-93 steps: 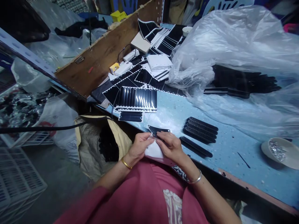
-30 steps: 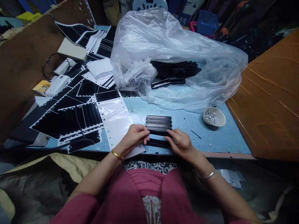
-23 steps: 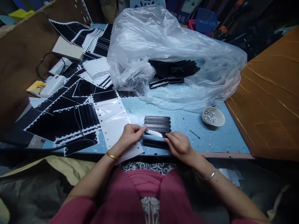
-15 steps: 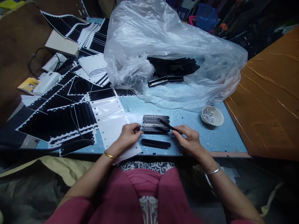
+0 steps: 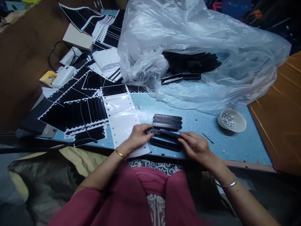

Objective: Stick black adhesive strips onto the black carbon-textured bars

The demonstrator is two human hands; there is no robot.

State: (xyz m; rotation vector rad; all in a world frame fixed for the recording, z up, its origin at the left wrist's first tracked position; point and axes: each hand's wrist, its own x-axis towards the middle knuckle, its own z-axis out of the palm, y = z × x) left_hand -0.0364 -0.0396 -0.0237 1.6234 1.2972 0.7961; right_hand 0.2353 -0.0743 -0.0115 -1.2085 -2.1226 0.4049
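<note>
Head view. The blue tabletop [image 5: 145, 105] ran across the scene, its near edge just before the person's body. A clear plastic bag [image 5: 188, 28] covered much of the far right; black pieces [image 5: 192, 61] lay at its opening. At right an orange-brown panel [image 5: 279, 122] bounded the surface; at left a brown board [image 5: 25, 47] did so. Overlapping black-and-white sheets [image 5: 68, 114] filled the left side. A white sheet [image 5: 123, 124] ran from them to the near edge, passing partly under the left forearm.

Right hand [image 5: 196, 145]: thumb and fingers closed on the right end of a smooth black strip [image 5: 171, 135]. Left hand [image 5: 140, 135]: thumb and forefinger at the left end of a perforated strip [image 5: 155, 131]; could not tell whether they gripped it. The held strip's left end overlapped the perforated one; contact between them could not be judged.

A white bowl [image 5: 240, 121] of small metal parts [image 5: 227, 120] stood right of the hands, well apart, with blue surface between. A perforated stack [image 5: 167, 121] sat just beyond the hands, with bare tabletop on its far side. A longer black piece [image 5: 166, 144] lay just nearer, close to the near edge. Smallest: a thin dark rod [image 5: 208, 138], between right hand and bowl.
</note>
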